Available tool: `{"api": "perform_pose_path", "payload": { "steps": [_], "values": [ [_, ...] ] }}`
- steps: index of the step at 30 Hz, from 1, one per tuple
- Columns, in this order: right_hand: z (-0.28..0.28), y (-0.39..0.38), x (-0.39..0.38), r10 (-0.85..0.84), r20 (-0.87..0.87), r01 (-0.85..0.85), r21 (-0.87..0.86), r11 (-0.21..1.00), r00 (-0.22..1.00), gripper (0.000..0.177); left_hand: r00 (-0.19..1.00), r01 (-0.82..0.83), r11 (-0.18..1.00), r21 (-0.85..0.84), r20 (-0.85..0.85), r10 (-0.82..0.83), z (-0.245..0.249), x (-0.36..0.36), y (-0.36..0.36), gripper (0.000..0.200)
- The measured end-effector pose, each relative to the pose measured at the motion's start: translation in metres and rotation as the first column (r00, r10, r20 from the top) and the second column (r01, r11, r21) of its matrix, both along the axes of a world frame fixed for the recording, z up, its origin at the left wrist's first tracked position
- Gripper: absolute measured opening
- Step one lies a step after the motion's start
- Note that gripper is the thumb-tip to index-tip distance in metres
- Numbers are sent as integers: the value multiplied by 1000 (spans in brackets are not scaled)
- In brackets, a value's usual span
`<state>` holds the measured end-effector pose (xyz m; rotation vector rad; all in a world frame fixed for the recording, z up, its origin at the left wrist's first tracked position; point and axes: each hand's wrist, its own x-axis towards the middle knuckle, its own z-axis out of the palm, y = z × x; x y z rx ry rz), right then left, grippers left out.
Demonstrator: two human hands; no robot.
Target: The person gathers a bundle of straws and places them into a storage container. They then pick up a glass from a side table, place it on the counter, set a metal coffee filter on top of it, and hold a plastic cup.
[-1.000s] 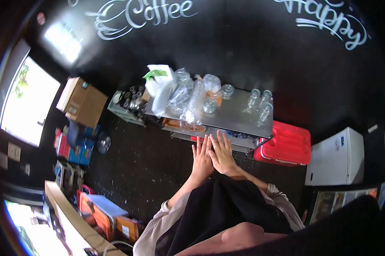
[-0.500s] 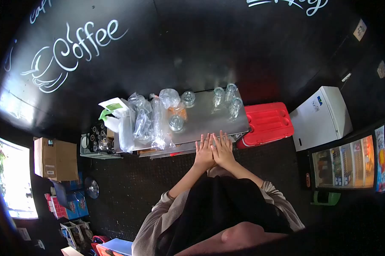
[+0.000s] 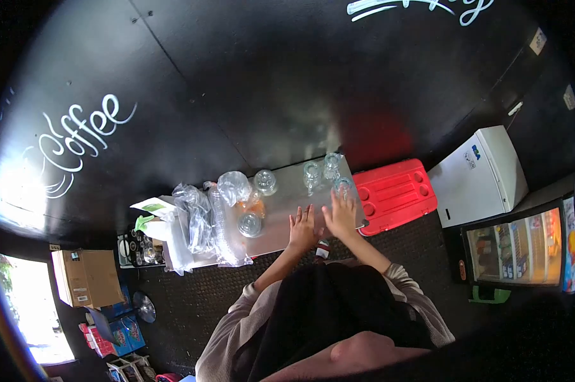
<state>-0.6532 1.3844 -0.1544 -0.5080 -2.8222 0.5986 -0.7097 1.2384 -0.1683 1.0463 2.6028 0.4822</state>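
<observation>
My right hand [image 3: 341,216] reaches over the right end of the metal table [image 3: 286,202]. Its extended fingers overlap the lower part of the nearest clear glass [image 3: 343,184]. Just behind that one stand two more, a left glass [image 3: 311,172] and a back glass [image 3: 331,164]. My left hand [image 3: 304,230] hovers at the table's front edge, fingers spread and nothing in it. To its left are a round clear container [image 3: 250,224], an orange packet [image 3: 254,207] and another round clear container [image 3: 265,181].
Bagged clear plastic cups [image 3: 218,223] and plastic wrapping [image 3: 195,207] cover the table's left part. A red cooler box [image 3: 397,194] adjoins its right end. Farther right are a white fridge [image 3: 481,175] and a glass-door display fridge [image 3: 515,247]. Cardboard boxes [image 3: 87,277] stand at left.
My hands, side by side before, have come apart. The right one has moved forward to the nearest glass; the left stays by the front edge. The view has tilted.
</observation>
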Motion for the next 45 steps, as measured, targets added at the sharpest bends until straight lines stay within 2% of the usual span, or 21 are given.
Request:
{"api": "perform_pose_path", "payload": {
  "steps": [2,6,8,11,12,14,17,25,29,32,33,34,36,37,38,39,40,41,43,44,45],
  "values": [
    [-10,35,-17,-191,19,190,65,980,981,73,1000,-3,999,-44,4,3,4,-11,13,84],
    [-55,86,-45,-198,102,207,-86,974,975,83,998,27,992,-125,66,-19,-6,-30,26,80],
    [-64,94,-52,-133,190,178,-245,953,973,83,996,44,989,-142,83,-32,-12,-37,27,78],
    [-61,90,-55,-176,215,214,-167,962,961,74,990,25,996,-90,142,-12,-22,-40,26,71],
    [-57,89,-56,-171,214,209,-166,964,962,74,989,17,993,-113,147,0,-21,-39,26,69],
    [-48,82,-57,-181,347,245,-151,958,920,76,989,8,990,-139,150,13,-20,-40,25,68],
    [-55,76,-55,-136,381,214,-170,962,914,76,964,11,986,-164,262,33,-27,-36,23,68],
    [-64,78,-54,-89,290,147,-185,972,953,72,957,69,995,-68,287,-46,-57,-40,20,64],
    [-59,81,-57,-68,298,130,-196,972,952,72,959,3,998,-65,282,15,-60,-44,19,64],
    [-56,83,-59,-67,353,147,-207,967,933,73,965,28,999,-45,260,-15,-107,-49,11,56],
    [-51,83,-61,-65,350,144,-205,968,935,73,939,344,933,-108,14,-345,-145,-53,10,51],
    [-43,81,-61,-43,353,116,-188,975,935,74,743,593,767,-245,-199,-639,-186,-58,10,46],
    [-28,80,-64,-21,356,87,-170,982,934,74,732,623,782,19,-367,-574,-275,-67,10,39],
    [-22,79,-65,-3,352,69,-173,983,936,73,722,640,755,141,-447,-529,-268,-70,15,35],
    [-17,78,-67,14,348,50,-176,983,937,72,832,511,827,233,106,-544,-262,-71,14,34],
    [-14,77,-68,15,350,50,-176,983,937,72,581,20,959,283,777,-242,-206,-71,19,33],
    [-12,76,-69,22,300,36,-187,982,954,71,286,-343,939,22,955,83,-138,-70,24,33],
    [-7,75,-70,29,249,21,-197,980,968,70,284,-344,939,19,955,84,-131,-71,25,33],
    [13,71,-73,38,246,13,-202,979,969,70,10,-433,901,-15,1000,21,-123,-70,27,37],
    [24,69,-75,45,239,5,-205,979,970,70,9,-432,902,-16,1000,22,-119,-71,27,37],
    [34,69,-76,44,240,7,-206,979,970,70,-62,-389,918,70,993,-102,-113,-71,27,37]
  ]
}}
